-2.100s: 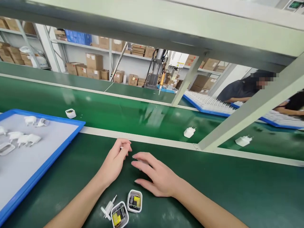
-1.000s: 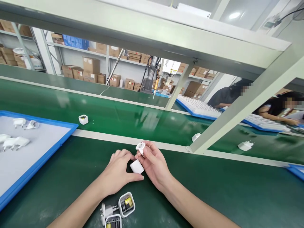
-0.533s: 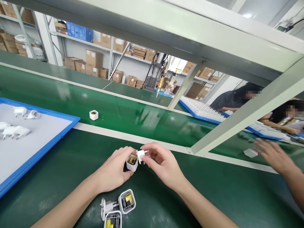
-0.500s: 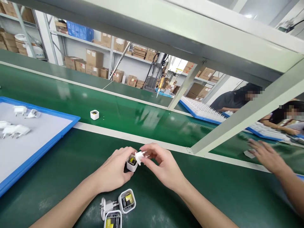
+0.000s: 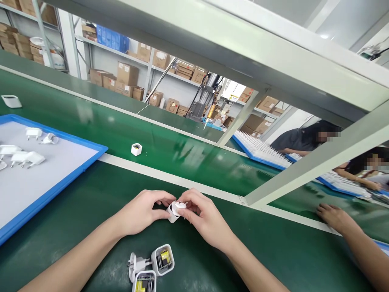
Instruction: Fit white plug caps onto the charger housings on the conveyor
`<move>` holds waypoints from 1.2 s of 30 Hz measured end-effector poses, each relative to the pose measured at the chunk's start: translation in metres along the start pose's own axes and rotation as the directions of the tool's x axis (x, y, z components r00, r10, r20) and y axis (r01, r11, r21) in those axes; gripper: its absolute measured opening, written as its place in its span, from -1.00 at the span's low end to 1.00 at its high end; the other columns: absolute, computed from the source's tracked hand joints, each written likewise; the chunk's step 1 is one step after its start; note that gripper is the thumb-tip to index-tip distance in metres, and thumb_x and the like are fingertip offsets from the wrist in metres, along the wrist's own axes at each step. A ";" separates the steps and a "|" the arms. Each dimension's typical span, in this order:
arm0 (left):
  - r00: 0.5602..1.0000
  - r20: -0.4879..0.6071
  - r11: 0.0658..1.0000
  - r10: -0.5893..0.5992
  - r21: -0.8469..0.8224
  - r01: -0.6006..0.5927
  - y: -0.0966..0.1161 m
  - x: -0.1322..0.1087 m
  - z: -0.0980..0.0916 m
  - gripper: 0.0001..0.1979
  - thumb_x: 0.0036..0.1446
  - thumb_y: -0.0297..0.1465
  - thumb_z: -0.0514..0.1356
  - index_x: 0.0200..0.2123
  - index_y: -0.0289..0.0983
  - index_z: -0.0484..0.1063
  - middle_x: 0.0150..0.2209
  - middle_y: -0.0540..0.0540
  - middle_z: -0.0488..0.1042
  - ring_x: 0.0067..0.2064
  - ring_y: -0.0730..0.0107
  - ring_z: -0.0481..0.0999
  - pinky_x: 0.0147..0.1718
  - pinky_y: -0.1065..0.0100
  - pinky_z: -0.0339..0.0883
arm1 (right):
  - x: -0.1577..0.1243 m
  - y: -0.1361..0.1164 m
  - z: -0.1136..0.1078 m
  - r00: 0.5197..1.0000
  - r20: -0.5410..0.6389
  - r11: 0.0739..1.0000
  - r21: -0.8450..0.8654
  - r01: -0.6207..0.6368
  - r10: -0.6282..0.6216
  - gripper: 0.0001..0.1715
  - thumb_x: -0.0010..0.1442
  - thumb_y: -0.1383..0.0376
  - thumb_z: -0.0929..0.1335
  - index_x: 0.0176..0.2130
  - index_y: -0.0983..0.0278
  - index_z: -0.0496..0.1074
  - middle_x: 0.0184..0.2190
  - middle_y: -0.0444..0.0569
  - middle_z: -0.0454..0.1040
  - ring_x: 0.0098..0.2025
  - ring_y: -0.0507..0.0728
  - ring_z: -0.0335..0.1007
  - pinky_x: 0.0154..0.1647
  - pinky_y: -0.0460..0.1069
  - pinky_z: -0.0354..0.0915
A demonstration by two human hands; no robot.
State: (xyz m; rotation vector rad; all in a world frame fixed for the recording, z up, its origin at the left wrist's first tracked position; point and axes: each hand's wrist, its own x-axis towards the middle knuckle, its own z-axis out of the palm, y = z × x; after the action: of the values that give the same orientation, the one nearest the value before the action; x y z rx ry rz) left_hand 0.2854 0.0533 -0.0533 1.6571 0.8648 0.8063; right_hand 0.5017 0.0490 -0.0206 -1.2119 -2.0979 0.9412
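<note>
Over the green bench, my left hand (image 5: 141,213) grips a small white charger housing (image 5: 172,217) between thumb and fingers. My right hand (image 5: 208,217) pinches a white plug cap with metal pins (image 5: 180,206), which lies over the housing's mouth at a slight tilt. Whether the cap is seated I cannot tell. Closer to me stand two open charger housings, one (image 5: 163,259) with yellow and black parts inside and another (image 5: 145,281) cut off by the lower edge. Beside them lies a loose white plug cap (image 5: 136,265).
A blue-rimmed tray (image 5: 60,190) with several white plug caps (image 5: 34,157) is at left. On the green conveyor (image 5: 188,162) are an open housing (image 5: 136,149) and another white housing (image 5: 12,101). A slanted metal post (image 5: 291,166) and a co-worker's hand (image 5: 334,219) are at right.
My right hand has brought the plug cap onto the open housing, covering its mouth. Conveyor housings have shifted right, with another appearing at far left. The co-worker's hand has moved down.
</note>
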 end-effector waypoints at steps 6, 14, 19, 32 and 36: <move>0.996 -0.064 0.972 -0.066 0.221 0.078 0.002 -0.003 0.007 -0.56 0.10 -0.22 0.33 0.07 -0.08 0.46 0.05 -0.01 0.55 0.05 0.10 0.47 0.00 0.23 0.31 | -0.005 -0.007 0.015 0.986 -0.085 0.985 0.107 -0.137 0.147 -0.79 0.33 0.12 0.38 -0.23 0.20 0.36 -0.39 -0.13 0.41 -0.48 0.05 0.35 -0.49 -0.04 0.27; 0.999 -0.034 0.992 -0.034 0.122 0.038 0.002 -0.001 0.005 -0.76 0.09 -0.31 0.34 -0.14 -0.16 0.52 -0.19 0.04 0.57 -0.17 0.29 0.50 -0.20 0.36 0.29 | -0.006 -0.011 0.007 0.997 -0.020 0.978 -0.198 0.070 -0.076 -0.90 0.40 0.26 0.32 -0.16 0.15 0.46 -0.18 -0.04 0.40 -0.25 0.11 0.36 -0.26 0.02 0.27; 0.998 -0.036 0.991 -0.050 0.119 0.054 0.004 -0.001 0.005 -0.74 0.07 -0.30 0.36 -0.14 -0.17 0.54 -0.19 0.04 0.57 -0.17 0.29 0.51 -0.21 0.36 0.28 | -0.006 -0.009 0.013 0.997 -0.060 0.983 -0.179 0.044 -0.056 -0.90 0.38 0.25 0.34 -0.23 0.16 0.44 -0.23 -0.06 0.40 -0.30 0.11 0.35 -0.31 0.02 0.25; 0.995 -0.077 0.988 -0.068 0.130 0.078 0.001 0.000 0.007 -0.74 0.02 -0.30 0.37 -0.17 -0.16 0.56 -0.21 0.05 0.60 -0.18 0.28 0.54 -0.23 0.36 0.30 | -0.004 -0.013 0.019 0.988 -0.039 0.909 -0.400 0.121 -0.149 -0.85 0.37 0.36 0.28 -0.27 0.19 0.37 -0.34 -0.05 0.38 -0.32 0.13 0.33 -0.35 0.02 0.21; 0.994 -0.078 0.991 -0.071 0.105 0.079 0.003 0.001 0.007 -0.74 -0.01 -0.34 0.38 -0.19 -0.18 0.57 -0.25 0.06 0.60 -0.21 0.29 0.55 -0.24 0.37 0.30 | -0.004 -0.012 0.023 0.976 -0.038 0.866 -0.470 0.171 -0.213 -0.81 0.35 0.42 0.23 -0.30 0.20 0.32 -0.34 -0.03 0.37 -0.32 0.14 0.30 -0.36 0.02 0.18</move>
State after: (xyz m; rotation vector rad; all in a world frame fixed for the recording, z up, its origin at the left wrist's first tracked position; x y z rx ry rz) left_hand 0.2928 0.0502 -0.0518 1.6864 1.0324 0.7845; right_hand 0.4808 0.0348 -0.0256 -1.2046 -2.3961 0.2878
